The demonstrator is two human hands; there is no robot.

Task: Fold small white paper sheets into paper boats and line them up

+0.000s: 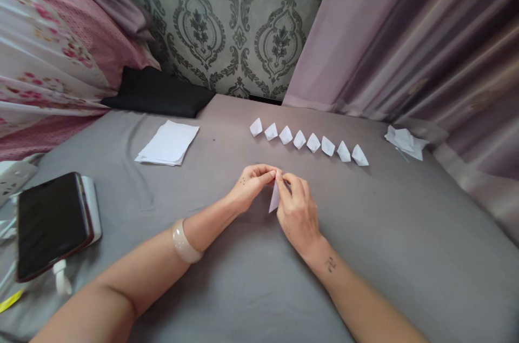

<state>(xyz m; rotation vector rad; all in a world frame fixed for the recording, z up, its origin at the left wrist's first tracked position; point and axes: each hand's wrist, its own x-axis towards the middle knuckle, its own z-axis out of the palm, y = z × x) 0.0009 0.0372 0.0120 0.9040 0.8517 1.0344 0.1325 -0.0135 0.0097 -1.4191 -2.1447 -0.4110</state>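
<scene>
Here, left hand [250,187] and right hand [299,213] pinch paper [274,201] at one end.

Soft light — faint shadows

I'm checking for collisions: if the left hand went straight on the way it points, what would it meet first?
Beyond the folded white paper at its fingertips, the left hand would probably meet the right hand first, though the exact gap in depth is unclear.
</scene>
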